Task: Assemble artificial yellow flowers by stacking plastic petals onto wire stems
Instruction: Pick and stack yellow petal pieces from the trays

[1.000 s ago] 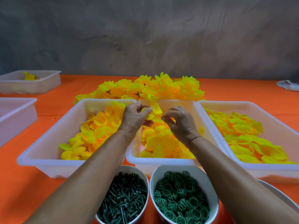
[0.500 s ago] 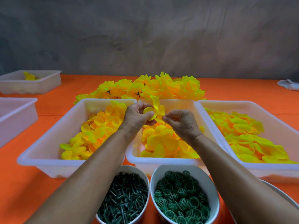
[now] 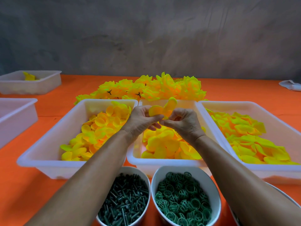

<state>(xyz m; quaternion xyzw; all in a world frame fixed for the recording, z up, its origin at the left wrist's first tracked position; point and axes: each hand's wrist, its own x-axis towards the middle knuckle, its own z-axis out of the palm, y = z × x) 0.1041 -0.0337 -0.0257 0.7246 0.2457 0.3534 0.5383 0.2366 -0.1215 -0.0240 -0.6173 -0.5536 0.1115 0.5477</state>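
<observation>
A: What are the hands doing?

B: Both are hovering over the middle tray (image 3: 162, 163). The left hand (image 3: 143, 122) is pinching a yellow petal piece (image 3: 160, 110) between thumb and fingers, and the right hand (image 3: 184, 122) is curling its fingertips onto the same piece from the other side, thumbs nearly touching.

A: Where is that piece sitting?

B: It is standing up between the two hands, lobes fanning above the knuckles, just in front of the heap of finished flowers (image 3: 146, 88).

A: And the supplies?

B: Loose petals are filling the left tray (image 3: 48, 157), the middle one and the right tray (image 3: 276, 173). Nearest the person, one white bowl is holding dark green stems (image 3: 125, 203), and the bowl beside it is holding green rings (image 3: 182, 199). Everything is resting on an orange tabletop (image 3: 19, 193).
</observation>
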